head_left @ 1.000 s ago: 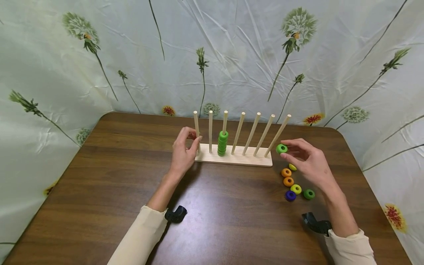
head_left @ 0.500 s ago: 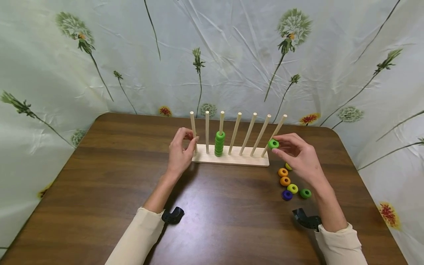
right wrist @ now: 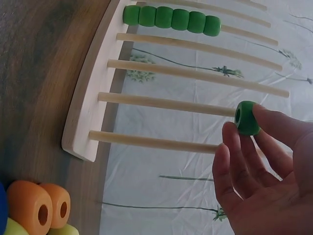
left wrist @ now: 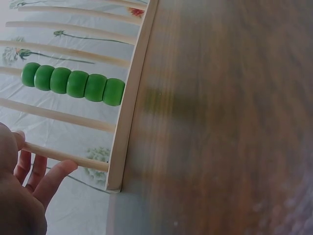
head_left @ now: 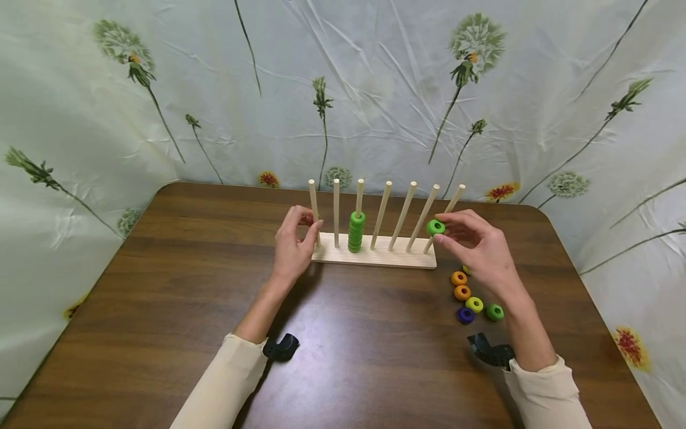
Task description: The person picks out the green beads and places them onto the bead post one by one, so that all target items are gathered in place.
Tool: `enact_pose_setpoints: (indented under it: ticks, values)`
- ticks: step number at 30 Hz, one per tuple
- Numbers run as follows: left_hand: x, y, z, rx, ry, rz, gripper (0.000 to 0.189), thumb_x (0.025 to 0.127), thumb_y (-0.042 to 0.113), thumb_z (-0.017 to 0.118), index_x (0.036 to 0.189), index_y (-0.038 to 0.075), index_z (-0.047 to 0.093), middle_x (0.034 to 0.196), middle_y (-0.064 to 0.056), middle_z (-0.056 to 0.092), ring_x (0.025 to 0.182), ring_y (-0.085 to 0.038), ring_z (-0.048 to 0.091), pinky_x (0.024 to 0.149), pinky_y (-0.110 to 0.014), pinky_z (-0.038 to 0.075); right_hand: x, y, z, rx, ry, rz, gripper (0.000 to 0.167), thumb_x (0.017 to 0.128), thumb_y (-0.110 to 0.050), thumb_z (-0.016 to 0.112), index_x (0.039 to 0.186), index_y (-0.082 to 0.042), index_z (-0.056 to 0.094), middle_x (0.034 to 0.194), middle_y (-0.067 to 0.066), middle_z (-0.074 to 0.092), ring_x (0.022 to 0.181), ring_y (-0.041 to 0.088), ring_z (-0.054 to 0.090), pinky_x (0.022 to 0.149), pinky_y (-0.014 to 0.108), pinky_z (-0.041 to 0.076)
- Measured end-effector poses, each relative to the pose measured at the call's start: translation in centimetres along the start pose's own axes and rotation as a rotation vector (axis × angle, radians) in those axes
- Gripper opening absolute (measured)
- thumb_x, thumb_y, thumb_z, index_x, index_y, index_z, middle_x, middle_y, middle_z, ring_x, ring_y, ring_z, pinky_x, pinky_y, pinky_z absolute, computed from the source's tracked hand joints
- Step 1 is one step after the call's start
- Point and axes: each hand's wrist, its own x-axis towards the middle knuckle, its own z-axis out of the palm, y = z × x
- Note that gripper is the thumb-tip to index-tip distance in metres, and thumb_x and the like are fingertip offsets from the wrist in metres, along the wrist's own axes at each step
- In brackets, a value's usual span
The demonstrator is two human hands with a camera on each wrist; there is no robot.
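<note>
A pale wooden rack (head_left: 375,257) with several upright pegs stands toward the back of the table. Its third peg from the left carries a stack of green beads (head_left: 356,232). At the rack's left end my left hand (head_left: 292,247) pinches the outermost wooden peg (left wrist: 88,163) between thumb and fingers. Between the thumb and fingers of my right hand (head_left: 482,250) is a loose green bead (right wrist: 248,118). That bead is held up in front of the pegs at the right end, its hole showing. Whether it touches a peg I cannot tell.
Right of the rack lie loose beads: two orange beads (head_left: 461,286), a yellow bead (head_left: 474,305), a blue bead (head_left: 465,316) and a green bead (head_left: 495,311). Another yellow bead is partly hidden by the right hand. A flowered curtain (head_left: 241,89) hangs behind the table (head_left: 343,345).
My right hand has carried the green bead leftward and slightly up, from beside the rack to the right-end pegs. The left hand has stayed at its peg. The view shifted slightly.
</note>
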Motion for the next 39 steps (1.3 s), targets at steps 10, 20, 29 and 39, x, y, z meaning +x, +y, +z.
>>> enact_pose_setpoints:
  ticks: [10, 20, 29, 39]
  values:
    - [0.0, 0.0, -0.1, 0.003, 0.003, -0.004, 0.011, 0.098, 0.009, 0.070, 0.103, 0.003, 0.062, 0.099, -0.014, 0.063, 0.097, -0.028, 0.066, 0.054, -0.036, 0.052, 0.5, -0.3, 1.0, 0.057, -0.021, -0.025, 0.034, 0.094, -0.007, 0.076, 0.128, -0.012, 0.071, 0.113, -0.003, 0.068, 0.098, 0.003, 0.067, 0.085, 0.012, 0.056]
    - [0.1, 0.1, 0.0, 0.005, -0.003, -0.008, 0.011, 0.098, 0.010, 0.070, 0.103, 0.003, 0.062, 0.099, -0.015, 0.062, 0.097, -0.028, 0.066, 0.053, -0.036, 0.051, 0.9, -1.0, 1.9, 0.103, -0.035, -0.052, 0.034, 0.094, -0.005, 0.076, 0.127, -0.010, 0.072, 0.113, -0.005, 0.068, 0.097, 0.003, 0.068, 0.084, 0.014, 0.057]
    - [0.0, 0.1, -0.1, 0.003, -0.002, -0.007, 0.011, 0.099, 0.009, 0.069, 0.103, 0.002, 0.062, 0.099, -0.015, 0.063, 0.098, -0.029, 0.066, 0.055, -0.038, 0.053, 1.5, -1.6, 3.0, 0.105, -0.035, -0.085, 0.034, 0.092, -0.004, 0.077, 0.125, -0.009, 0.073, 0.111, 0.004, 0.069, 0.094, 0.003, 0.068, 0.086, 0.014, 0.057]
    - [0.0, -0.1, 0.0, 0.006, 0.004, -0.003, 0.012, 0.099, 0.011, 0.069, 0.104, 0.003, 0.062, 0.100, -0.015, 0.063, 0.098, -0.028, 0.066, 0.054, -0.037, 0.051, 1.9, -2.7, 3.8, 0.114, -0.042, -0.103, 0.035, 0.092, -0.003, 0.078, 0.126, -0.009, 0.072, 0.115, 0.008, 0.069, 0.096, 0.003, 0.068, 0.085, 0.014, 0.057]
